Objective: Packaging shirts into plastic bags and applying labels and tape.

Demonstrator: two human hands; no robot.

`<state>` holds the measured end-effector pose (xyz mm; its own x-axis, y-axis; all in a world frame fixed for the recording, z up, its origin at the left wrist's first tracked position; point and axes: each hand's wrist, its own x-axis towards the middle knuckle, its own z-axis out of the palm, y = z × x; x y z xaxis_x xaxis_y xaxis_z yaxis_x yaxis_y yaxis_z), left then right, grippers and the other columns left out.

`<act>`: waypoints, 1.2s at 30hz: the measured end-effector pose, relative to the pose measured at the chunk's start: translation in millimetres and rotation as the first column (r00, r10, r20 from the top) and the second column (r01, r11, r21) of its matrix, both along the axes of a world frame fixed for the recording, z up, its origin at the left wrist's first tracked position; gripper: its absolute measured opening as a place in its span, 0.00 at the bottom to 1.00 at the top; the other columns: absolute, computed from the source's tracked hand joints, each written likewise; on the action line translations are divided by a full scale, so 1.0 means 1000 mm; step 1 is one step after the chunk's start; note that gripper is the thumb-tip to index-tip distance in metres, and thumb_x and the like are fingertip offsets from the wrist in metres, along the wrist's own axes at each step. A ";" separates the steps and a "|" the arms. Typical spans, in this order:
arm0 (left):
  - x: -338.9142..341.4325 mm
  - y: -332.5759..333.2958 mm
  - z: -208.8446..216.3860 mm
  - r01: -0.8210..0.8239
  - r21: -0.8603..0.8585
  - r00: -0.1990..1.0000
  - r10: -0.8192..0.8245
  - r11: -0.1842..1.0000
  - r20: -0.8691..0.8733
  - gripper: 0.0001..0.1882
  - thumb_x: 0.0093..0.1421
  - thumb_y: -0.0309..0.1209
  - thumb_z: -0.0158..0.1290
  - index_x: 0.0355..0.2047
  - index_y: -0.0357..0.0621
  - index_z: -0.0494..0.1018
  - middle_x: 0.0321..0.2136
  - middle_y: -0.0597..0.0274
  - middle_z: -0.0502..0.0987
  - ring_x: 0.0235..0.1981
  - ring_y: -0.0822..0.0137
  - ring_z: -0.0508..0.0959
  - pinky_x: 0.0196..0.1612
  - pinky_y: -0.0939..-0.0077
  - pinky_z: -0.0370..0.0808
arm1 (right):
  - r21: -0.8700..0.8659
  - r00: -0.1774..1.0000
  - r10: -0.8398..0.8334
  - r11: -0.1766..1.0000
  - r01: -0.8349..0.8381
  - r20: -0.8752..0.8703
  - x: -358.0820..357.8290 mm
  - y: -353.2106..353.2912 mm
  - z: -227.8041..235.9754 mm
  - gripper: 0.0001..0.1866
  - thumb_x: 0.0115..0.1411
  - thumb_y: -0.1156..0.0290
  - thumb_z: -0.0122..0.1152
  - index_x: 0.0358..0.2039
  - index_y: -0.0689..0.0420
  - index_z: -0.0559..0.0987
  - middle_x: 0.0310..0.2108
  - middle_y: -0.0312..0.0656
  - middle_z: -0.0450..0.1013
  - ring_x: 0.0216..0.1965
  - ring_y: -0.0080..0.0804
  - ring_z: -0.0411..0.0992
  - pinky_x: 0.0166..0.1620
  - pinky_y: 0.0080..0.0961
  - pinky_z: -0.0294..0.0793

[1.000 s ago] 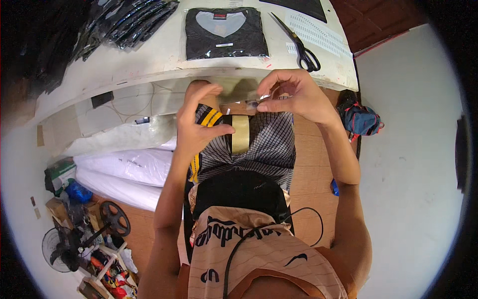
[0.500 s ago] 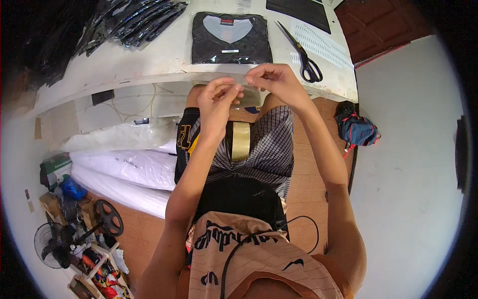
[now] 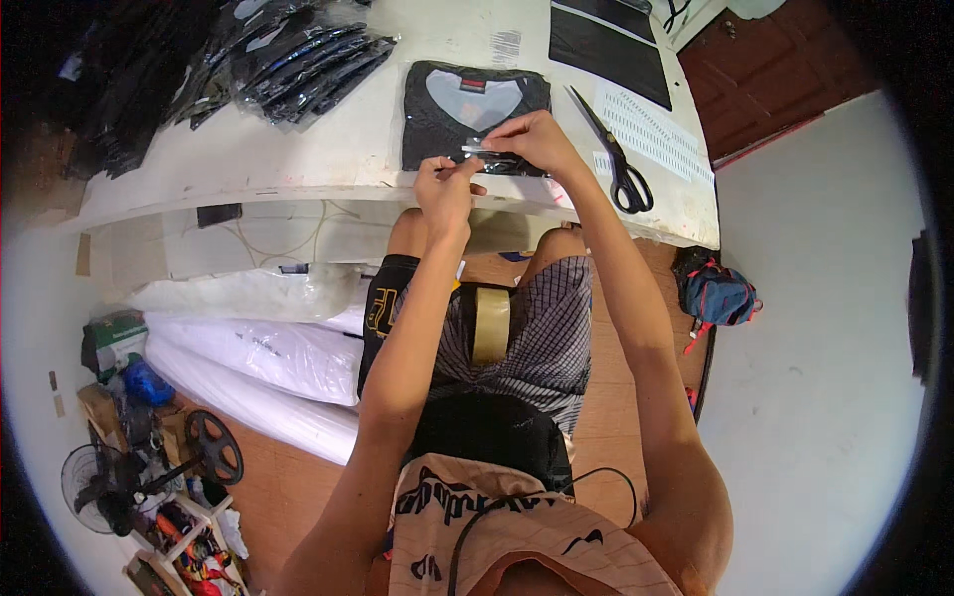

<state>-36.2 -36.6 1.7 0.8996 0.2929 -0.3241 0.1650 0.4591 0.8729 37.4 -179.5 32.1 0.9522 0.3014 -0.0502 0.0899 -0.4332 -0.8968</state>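
My left hand (image 3: 446,189) and right hand (image 3: 534,141) pinch a barely visible clear tape strip (image 3: 484,152) (edges blurred) over the bagged black shirt (image 3: 437,109) at the table edge (image 3: 298,184).

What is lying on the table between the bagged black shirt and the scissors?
Nothing lies there: in the head view, only bare white table shows between the bagged black shirt and the scissors. The right hand rests on the shirt's near edge.

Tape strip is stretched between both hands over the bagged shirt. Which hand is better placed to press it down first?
Right, probably. The right hand already hovers over the near edge of the bagged shirt, holding its end of the tape strip there. The left hand sits at the table edge, short of the bag.
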 end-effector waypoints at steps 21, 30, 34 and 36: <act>0.019 0.002 -0.015 -0.072 0.047 0.997 0.073 0.996 -0.025 0.20 0.46 0.24 0.63 0.31 0.43 0.60 0.20 0.57 0.75 0.10 0.68 0.73 0.11 0.81 0.58 | 0.132 1.000 -0.022 0.991 0.021 0.007 0.026 0.002 -0.031 0.07 0.43 0.77 0.72 0.23 0.63 0.82 0.23 0.38 0.77 0.25 0.21 0.72 0.32 0.17 0.71; 0.022 0.004 -0.005 -0.067 0.150 0.995 0.077 0.986 -0.064 0.21 0.43 0.25 0.64 0.31 0.40 0.62 0.19 0.58 0.73 0.09 0.66 0.74 0.09 0.78 0.58 | 0.103 0.994 -0.054 0.994 0.044 0.093 0.028 0.004 -0.044 0.09 0.38 0.74 0.74 0.21 0.62 0.82 0.20 0.39 0.77 0.22 0.22 0.73 0.29 0.19 0.71; 0.021 -0.002 0.003 -0.088 0.204 0.991 0.107 0.975 -0.081 0.18 0.42 0.22 0.62 0.26 0.36 0.61 0.22 0.54 0.70 0.10 0.62 0.74 0.08 0.72 0.68 | 0.097 0.985 -0.107 0.991 0.094 0.137 0.026 0.002 -0.047 0.12 0.36 0.71 0.76 0.21 0.61 0.82 0.19 0.40 0.77 0.21 0.23 0.73 0.28 0.20 0.71; 0.020 -0.002 0.003 -0.131 0.221 0.988 0.146 0.966 -0.052 0.18 0.42 0.23 0.62 0.24 0.35 0.61 0.21 0.54 0.71 0.10 0.61 0.74 0.09 0.71 0.70 | -0.030 0.950 -0.171 0.982 0.185 0.260 0.021 0.004 -0.040 0.12 0.38 0.72 0.74 0.25 0.60 0.82 0.24 0.41 0.76 0.23 0.28 0.74 0.29 0.24 0.71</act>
<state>-16.4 -38.7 4.3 0.8235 0.4831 -0.2973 0.1744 0.2831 0.9431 58.0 -175.4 -7.9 0.9731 0.1291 0.1906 0.2300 -0.5097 -0.8290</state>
